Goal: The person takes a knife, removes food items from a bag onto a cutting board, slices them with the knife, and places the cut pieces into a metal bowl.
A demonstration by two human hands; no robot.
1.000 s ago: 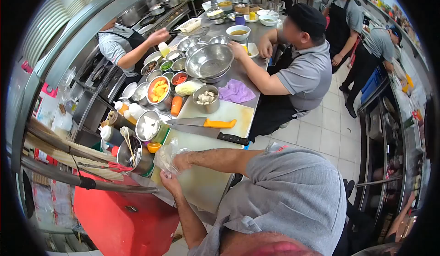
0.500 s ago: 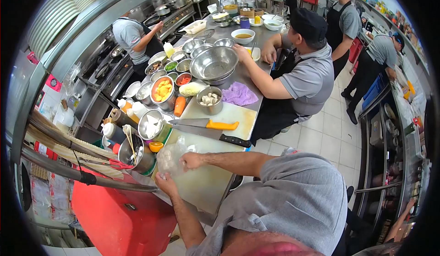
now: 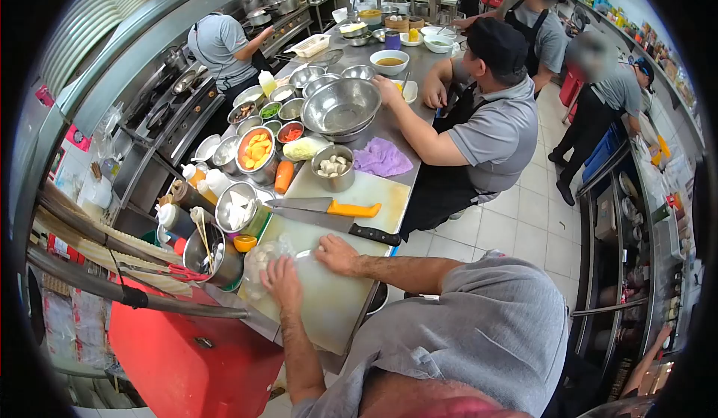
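Note:
A clear plastic bag [image 3: 263, 262] with pale contents lies at the left edge of the near cutting board [image 3: 329, 306]. Over the bag's near side rests my left hand [image 3: 283, 280], its fingers spread. My right hand [image 3: 338, 255] is on the board just right of the bag, fingers curled; what is under them, if anything, is too small to name. Beyond my hands lie a yellow-handled knife [image 3: 353, 209] and a black-handled knife [image 3: 374, 235]. Half an orange [image 3: 244, 243] sits by the bag's far side.
A pot of pale chunks [image 3: 333, 167] stands on the far board beside a purple cloth [image 3: 383, 157]. Bowls of ingredients, a carrot [image 3: 283, 176] and a large metal bowl [image 3: 340, 108] crowd the counter. A person [image 3: 486, 119] sits at the right side; a metal rail [image 3: 149, 298] crosses at left.
Both hands have come off their hold on the raised bag; it now lies lower on the board under my left hand. My right hand has moved right. People in the background have shifted.

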